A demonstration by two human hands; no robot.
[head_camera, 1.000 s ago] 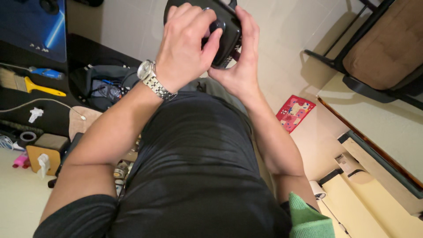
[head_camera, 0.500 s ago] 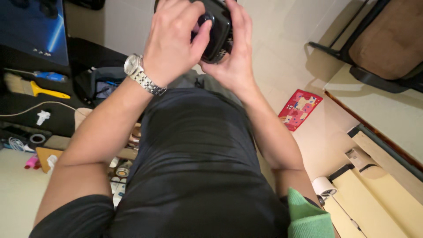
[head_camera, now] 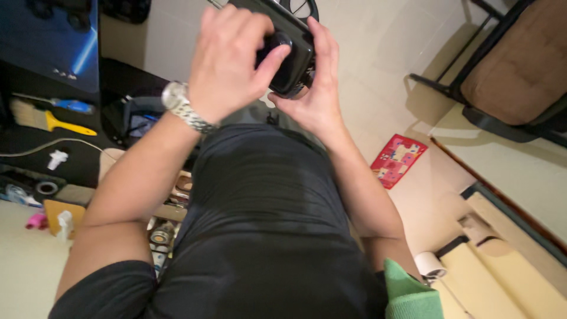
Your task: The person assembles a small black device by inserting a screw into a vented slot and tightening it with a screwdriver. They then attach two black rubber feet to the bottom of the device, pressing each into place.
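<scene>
Black gadget [head_camera: 289, 44] is up at 12 o'clock, held in the air between both hands. Looks like hard glossy plastic, so stiff, probably slick and fairly light; best held by the sides, the way it is now. Right hand [head_camera: 313, 97] cups it from below, fingers wrapped around its edge. Left hand [head_camera: 227, 62] is curled over the top, thumb pressing the round knob [head_camera: 277, 41].

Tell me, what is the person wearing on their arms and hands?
Both forearms are bare and neither hand wears a glove. The left hand has a silver metal wristwatch with a link band. The right hand wears nothing on its wrist. Short black sleeves cover the upper arms.
</scene>
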